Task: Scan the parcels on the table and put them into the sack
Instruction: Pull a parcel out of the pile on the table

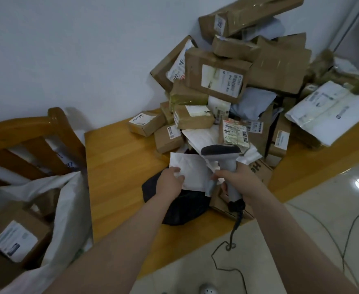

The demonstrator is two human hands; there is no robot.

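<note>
In the head view, at centre frame, the left hand (171, 180) pinches the near edge of a flat white parcel (192, 169) over a black bag (182, 206) on the wooden bench (119, 166). Just beside it, the right hand (240, 177) grips the grey scanner (223, 153) by its handle. A heap of parcels (216, 75) fills the upper right, and the white sack (68, 209) gapes at lower left.

Makeshift parcel-sorting spot, prob. a home room.
Wooden table (119, 166) w/ heaped parcels (216, 75), wooden chair (25, 132), plain wall (68, 49), tile floor (323, 198).

Parcel pile (216, 75) on table (119, 166) far right; sack (68, 209) left of table, box (15, 236) apparently inside.
</note>
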